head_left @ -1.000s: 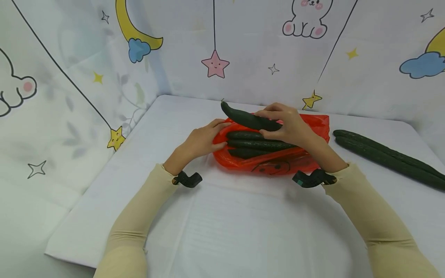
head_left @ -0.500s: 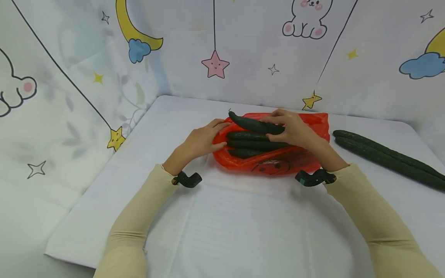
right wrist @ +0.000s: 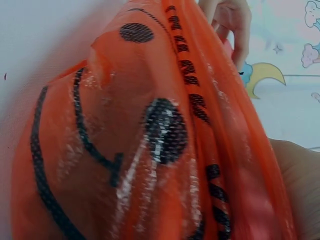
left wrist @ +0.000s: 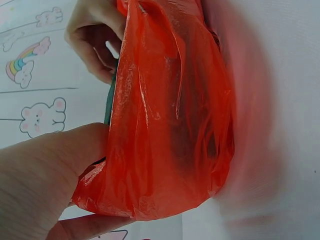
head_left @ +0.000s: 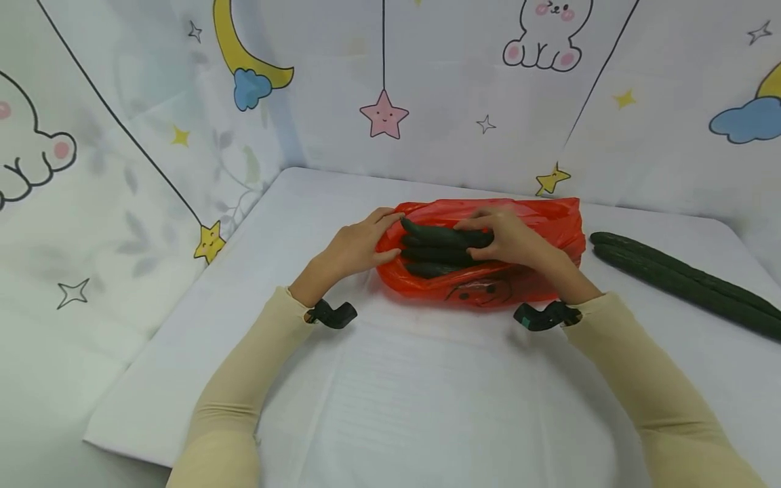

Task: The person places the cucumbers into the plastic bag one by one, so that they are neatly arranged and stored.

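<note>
One cucumber (head_left: 436, 236) lay left to right in the mouth of the red bag (head_left: 549, 218), its right part gripped by the right hand (head_left: 512, 237), its tip near the left hand (head_left: 352, 248), which held the bag's left rim.

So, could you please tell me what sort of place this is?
Probably an improvised indoor recording corner: the white table stands before a cartoon-printed backdrop, and the person wears black wrist cameras.

Both wrist views near red bag (left wrist: 165, 125)
</note>
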`<state>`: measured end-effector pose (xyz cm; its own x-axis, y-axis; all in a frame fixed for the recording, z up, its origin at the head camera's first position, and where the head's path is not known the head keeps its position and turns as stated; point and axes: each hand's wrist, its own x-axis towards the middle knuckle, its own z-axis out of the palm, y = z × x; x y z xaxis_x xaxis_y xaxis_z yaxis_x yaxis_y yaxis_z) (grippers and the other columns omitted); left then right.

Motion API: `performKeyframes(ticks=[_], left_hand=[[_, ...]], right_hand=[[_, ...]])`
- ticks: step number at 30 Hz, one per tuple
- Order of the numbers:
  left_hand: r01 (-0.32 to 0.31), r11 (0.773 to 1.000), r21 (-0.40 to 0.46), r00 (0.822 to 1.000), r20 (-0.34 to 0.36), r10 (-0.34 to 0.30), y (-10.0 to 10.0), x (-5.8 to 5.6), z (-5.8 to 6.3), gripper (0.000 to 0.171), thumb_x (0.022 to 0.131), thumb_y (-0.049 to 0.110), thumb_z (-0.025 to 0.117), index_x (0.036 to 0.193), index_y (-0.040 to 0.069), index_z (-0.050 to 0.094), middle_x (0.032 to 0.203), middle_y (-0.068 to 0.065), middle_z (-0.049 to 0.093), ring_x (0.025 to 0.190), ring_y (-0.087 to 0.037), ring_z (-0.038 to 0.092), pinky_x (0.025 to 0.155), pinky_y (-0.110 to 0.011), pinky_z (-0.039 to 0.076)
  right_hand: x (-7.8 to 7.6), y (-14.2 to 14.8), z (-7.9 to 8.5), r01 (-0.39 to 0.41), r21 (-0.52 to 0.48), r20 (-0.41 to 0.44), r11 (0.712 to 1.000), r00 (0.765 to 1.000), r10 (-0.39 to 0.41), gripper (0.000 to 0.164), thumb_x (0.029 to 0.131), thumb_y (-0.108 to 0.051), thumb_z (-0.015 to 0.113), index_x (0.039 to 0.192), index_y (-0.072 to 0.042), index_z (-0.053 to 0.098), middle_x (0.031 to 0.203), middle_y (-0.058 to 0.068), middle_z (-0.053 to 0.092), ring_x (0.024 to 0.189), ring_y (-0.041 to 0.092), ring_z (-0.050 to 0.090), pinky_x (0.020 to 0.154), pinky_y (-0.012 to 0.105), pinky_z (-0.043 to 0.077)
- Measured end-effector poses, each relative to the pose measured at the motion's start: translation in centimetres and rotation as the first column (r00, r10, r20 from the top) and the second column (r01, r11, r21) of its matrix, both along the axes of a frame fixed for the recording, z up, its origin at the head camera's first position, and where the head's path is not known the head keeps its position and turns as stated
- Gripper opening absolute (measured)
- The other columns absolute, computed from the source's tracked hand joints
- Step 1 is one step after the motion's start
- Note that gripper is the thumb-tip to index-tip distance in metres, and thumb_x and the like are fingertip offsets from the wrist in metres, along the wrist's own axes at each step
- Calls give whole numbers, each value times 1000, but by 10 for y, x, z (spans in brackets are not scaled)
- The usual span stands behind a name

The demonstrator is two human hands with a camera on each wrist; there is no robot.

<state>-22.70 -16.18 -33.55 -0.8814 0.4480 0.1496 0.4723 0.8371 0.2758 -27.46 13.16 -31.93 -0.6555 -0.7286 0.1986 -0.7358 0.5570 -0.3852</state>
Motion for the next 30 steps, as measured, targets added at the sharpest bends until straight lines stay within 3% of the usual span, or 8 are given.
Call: performKeyframes(ticks=[12,21,30], left_hand=[[8,1000,-2,1000,26,-8,5,-2,1,69,92,32,65,151,12,34,152,-10,35,118,-28,57,80,-45,57],[2,1000,-15,1000,5,-2,4,-1,5,68,93,33,64,151,12,35,152,-10,36,101,-27,62,72,-40,58],[2,1000,3,1000,20,-2,2,1,2,68,93,32,64,151,12,35,151,-10,37,104,-27,61,74,-42,58]], right_hand=[[-7,1,-16,-10,-10,30,1000,999,11,38,82,-3,73,119,-1,68,111,19,62,98,32,57,81,47,53],[-9,0,-12,9,-10,44,1000,999,-9,37,84,-6,74,119,2,66,114,21,64,104,35,59,89,52,52],[-3,-1,-10,56,35,90,998,994,-59,41,86,-6,73,125,0,63,124,22,59,114,37,54,97,54,47]])
